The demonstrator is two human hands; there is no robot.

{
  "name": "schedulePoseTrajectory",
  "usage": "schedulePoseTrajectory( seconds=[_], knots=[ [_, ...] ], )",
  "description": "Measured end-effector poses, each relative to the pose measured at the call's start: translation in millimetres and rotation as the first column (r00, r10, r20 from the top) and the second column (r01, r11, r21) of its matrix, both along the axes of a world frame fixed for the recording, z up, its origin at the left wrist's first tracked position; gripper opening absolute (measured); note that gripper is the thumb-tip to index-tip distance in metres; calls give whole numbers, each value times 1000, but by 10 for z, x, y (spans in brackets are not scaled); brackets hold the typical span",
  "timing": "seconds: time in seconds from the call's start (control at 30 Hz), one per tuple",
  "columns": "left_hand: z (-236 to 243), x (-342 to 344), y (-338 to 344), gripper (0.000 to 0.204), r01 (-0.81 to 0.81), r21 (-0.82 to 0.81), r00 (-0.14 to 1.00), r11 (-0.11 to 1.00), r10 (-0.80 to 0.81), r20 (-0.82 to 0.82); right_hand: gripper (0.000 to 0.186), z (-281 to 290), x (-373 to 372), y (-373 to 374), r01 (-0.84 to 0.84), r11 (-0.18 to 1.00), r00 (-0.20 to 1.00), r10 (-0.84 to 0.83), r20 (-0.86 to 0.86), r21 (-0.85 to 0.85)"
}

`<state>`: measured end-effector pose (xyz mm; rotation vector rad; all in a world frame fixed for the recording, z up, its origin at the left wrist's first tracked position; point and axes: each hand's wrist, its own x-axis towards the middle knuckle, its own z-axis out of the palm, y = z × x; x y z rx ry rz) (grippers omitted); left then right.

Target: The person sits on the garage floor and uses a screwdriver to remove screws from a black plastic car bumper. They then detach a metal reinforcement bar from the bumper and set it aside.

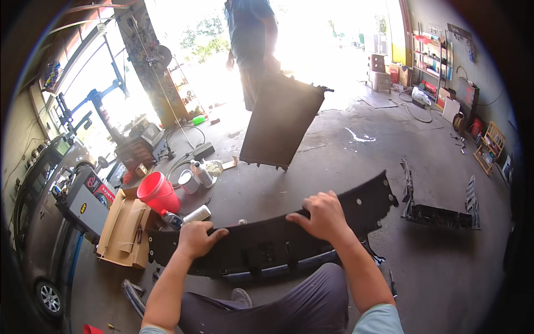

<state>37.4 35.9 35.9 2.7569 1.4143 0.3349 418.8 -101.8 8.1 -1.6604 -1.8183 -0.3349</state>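
A long, curved black plastic car panel [266, 244] spans the space in front of my knees, with small holes and light fastener spots near its ends. My left hand [198, 239] is closed over its far edge, left of the middle, thumb pointing right. Farther right, my right hand [324, 216] grips the same edge, its thumb lying along the top. The fingertips of both hands are hidden behind the panel. Under its near edge shows a strip of another part, mostly covered. Beside the panel's left end lie a white can [197, 214] and a dark bottle [171, 219].
An open cardboard box [123, 231] and a red bucket [158, 192] stand at left, near a dark car [41, 222]. Ahead, another person [250, 44] stands by an upright radiator [282, 122]. A black plastic frame [442, 216] lies on the floor at right.
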Motion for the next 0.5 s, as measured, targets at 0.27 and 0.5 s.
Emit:
schedulePoseTrajectory(
  seconds=[0.27, 0.5],
  knots=[
    [212, 287, 765, 78, 7, -155, 999, 988, -12, -36, 71, 114, 382, 846, -40, 997, 998, 37, -46, -70],
    [415, 1033, 947, 68, 318, -354, 943, 880, -333, 20, 77, -46, 359, 990, -12, 993, 997, 3, -78, -117]
  ],
)
